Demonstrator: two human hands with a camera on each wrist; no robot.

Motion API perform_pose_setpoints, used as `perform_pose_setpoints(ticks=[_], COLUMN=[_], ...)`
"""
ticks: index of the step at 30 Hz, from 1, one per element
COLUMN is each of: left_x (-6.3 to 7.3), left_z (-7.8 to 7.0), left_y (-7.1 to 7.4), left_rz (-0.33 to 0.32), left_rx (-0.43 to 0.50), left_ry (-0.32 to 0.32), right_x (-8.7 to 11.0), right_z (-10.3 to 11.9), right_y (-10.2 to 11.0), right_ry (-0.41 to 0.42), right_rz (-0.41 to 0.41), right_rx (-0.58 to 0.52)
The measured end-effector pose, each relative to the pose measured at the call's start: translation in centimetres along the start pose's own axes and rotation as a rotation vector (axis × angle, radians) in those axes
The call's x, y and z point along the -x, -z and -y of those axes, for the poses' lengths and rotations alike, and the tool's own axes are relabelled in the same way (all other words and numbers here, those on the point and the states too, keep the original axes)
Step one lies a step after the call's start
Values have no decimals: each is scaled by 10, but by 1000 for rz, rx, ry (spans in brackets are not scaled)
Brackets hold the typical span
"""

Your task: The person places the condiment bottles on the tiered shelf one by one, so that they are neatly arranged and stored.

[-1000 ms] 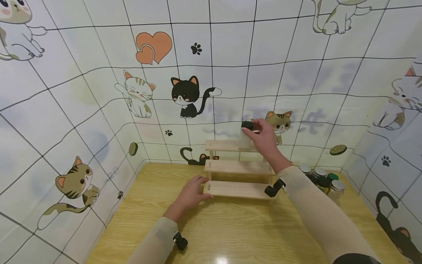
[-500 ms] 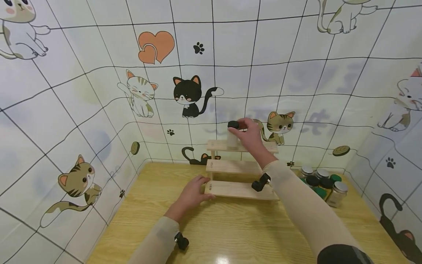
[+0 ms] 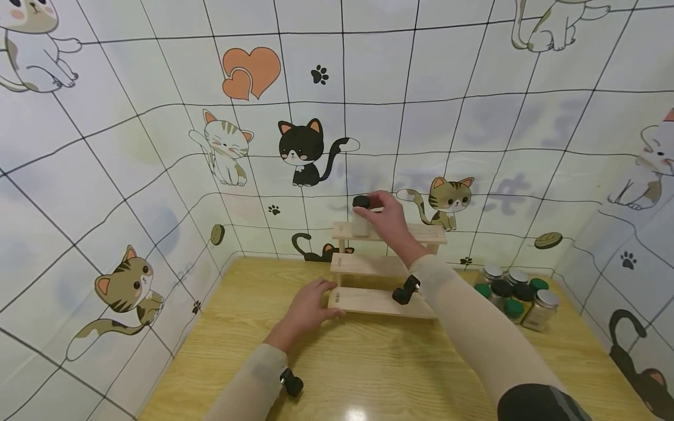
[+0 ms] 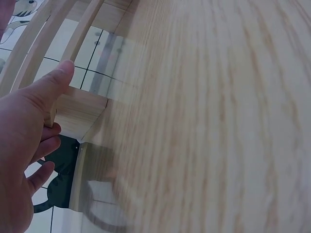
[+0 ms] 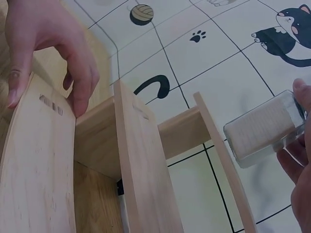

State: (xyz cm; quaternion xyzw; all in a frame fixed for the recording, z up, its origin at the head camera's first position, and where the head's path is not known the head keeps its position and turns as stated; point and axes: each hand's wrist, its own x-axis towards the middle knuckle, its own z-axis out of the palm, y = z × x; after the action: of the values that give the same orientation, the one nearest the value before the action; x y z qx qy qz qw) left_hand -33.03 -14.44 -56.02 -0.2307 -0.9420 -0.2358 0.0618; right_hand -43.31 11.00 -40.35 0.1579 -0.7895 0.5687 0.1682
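Note:
A three-tier wooden shelf [image 3: 363, 299] stands on the table against the wall. My right hand [image 3: 391, 219] holds a glass jar [image 3: 360, 226] by its black lid [image 3: 361, 201], at the left part of the top tier. The right wrist view shows pale contents in the jar [image 5: 262, 130], its base at the top board; whether they touch I cannot tell. My left hand [image 3: 308, 308] grips the left end of the lowest tier, thumb on one edge and fingers on the other. In the left wrist view, that hand [image 4: 22, 145] partly covers the board's end.
Several glass jars [image 3: 539, 311] with silver, green and black lids stand grouped on the table [image 3: 337, 362], right of the shelf. A cat-patterned, grid-lined covering [image 3: 368, 70] rises behind the table and along both sides.
My right hand has moved left along the top tier with the jar, from its right part to its left part. The left hand keeps its grip on the lowest tier.

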Motion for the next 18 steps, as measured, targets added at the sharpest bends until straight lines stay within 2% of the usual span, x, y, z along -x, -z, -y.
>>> perform_pose_setpoints(ticks=[6, 11, 18], left_x=[-1, 0, 0], left_z=[1, 5, 2], left_y=[-2, -6, -2], left_rz=[8, 10, 4], left_rx=[1, 12, 41], left_ry=[-5, 9, 17], right_x=[0, 2, -2], right_z=[-4, -9, -10], right_y=[-9, -17, -23], right_ry=[2, -22, 12], right_rz=[19, 9, -32], right_rx=[-11, -55, -42])
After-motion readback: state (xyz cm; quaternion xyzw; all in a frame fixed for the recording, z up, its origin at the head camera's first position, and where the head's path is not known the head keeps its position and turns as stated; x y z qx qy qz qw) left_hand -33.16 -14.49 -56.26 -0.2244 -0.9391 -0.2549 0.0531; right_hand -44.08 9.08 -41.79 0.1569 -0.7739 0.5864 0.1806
